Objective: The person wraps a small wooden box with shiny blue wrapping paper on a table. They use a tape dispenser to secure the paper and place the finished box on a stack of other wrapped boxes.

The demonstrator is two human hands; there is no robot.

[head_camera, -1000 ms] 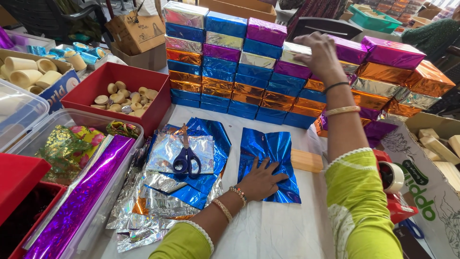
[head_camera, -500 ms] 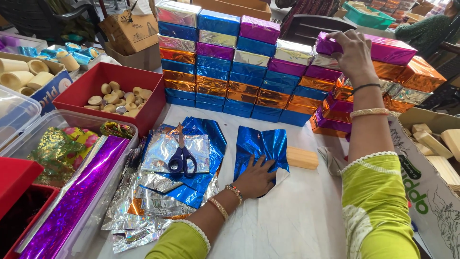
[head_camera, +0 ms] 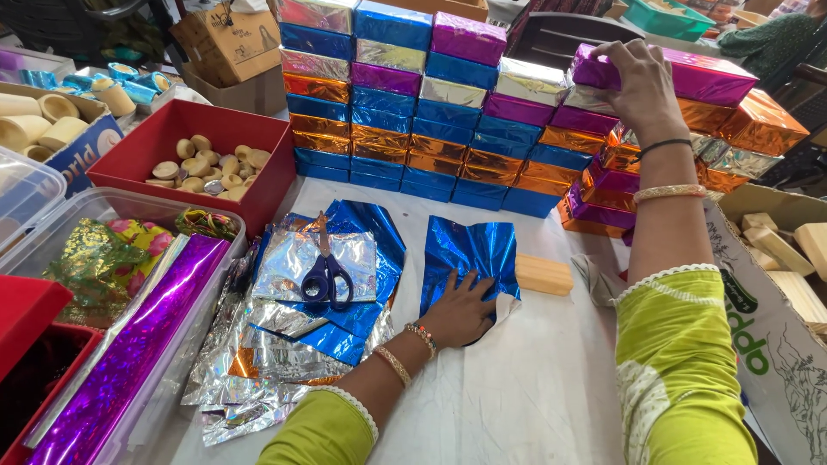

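Foil-wrapped boxes in blue, orange, purple and silver already make a tall stepped stack (head_camera: 413,112) along the back of the white-covered table (head_camera: 534,396), many rows deep, so a good share of the wrapping looks done. The right hand (head_camera: 642,82) is up at the right end of that stack, fingers curled over the near edge of a shiny magenta foil-wrapped box (head_camera: 689,76) that sits on the very top, above orange and purple ones; the grip is closed on the box, though I cannot tell whether it is resting fully on the pile or just clear of it.

The left hand (head_camera: 461,310) lies flat and spread, palm down, on a crinkled square sheet of blue foil (head_camera: 469,254) in the middle of the table, holding nothing. Just beside the sheet's right edge lies a bare pale wooden block (head_camera: 543,274), unwrapped, and more plain wooden blocks (head_camera: 780,250) wait in the cardboard carton at the right. To my eye that is what remains: a block and a sheet laid ready, and a carton yet to go.

Left of the sheet, blue-handled scissors (head_camera: 327,275) rest on a heap of cut silver and blue foil pieces (head_camera: 293,327).
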